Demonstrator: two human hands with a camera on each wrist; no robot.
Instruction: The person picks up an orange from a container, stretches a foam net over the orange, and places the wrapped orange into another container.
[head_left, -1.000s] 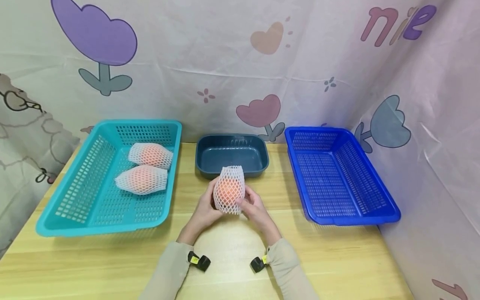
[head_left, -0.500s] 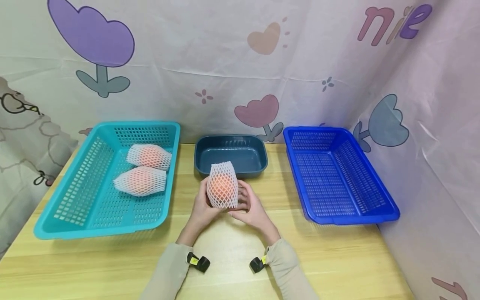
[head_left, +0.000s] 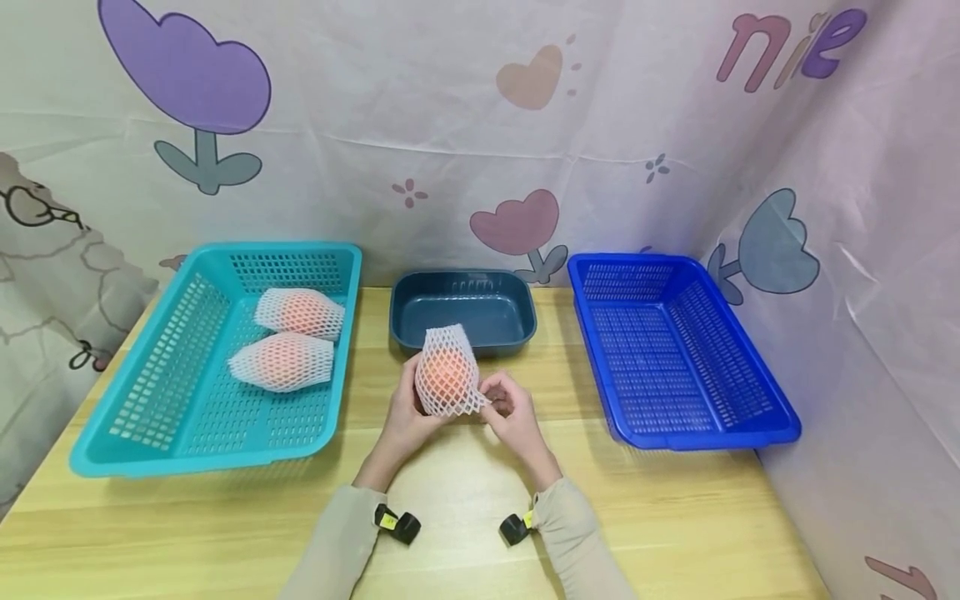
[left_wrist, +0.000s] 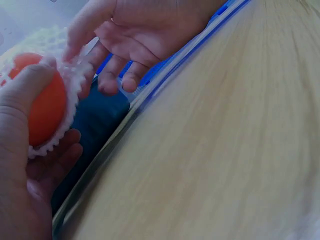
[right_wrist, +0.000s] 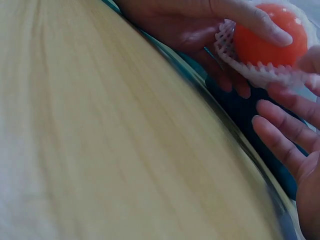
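Observation:
Above the table's middle, a round orange-red fruit (head_left: pixel 447 377) sits in a white foam net sleeve (head_left: pixel 446 336). My left hand (head_left: pixel 402 414) grips the netted fruit from the left; in the left wrist view its thumb lies across the glossy bare side (left_wrist: pixel 49 112) at the net's open end. My right hand (head_left: pixel 517 423) pinches the lower right edge of the net between thumb and index finger, drawing it out to a point. Its other fingers (right_wrist: pixel 282 120) are loosely spread in the right wrist view. The fruit's far side is hidden.
A turquoise basket (head_left: pixel 225 427) at left holds two more netted fruits, one behind (head_left: pixel 302 312) and one in front (head_left: pixel 283 363). Behind the hands stands a dark teal tray (head_left: pixel 480 315). A blue basket (head_left: pixel 648 367) stands at right. A printed cloth (head_left: pixel 337 100) hangs behind the wooden table (head_left: pixel 450 517).
The netted fruit has shifted left and tilted. My right hand came off its side, spread beside it, then took the net's lower right edge and pulled it outward.

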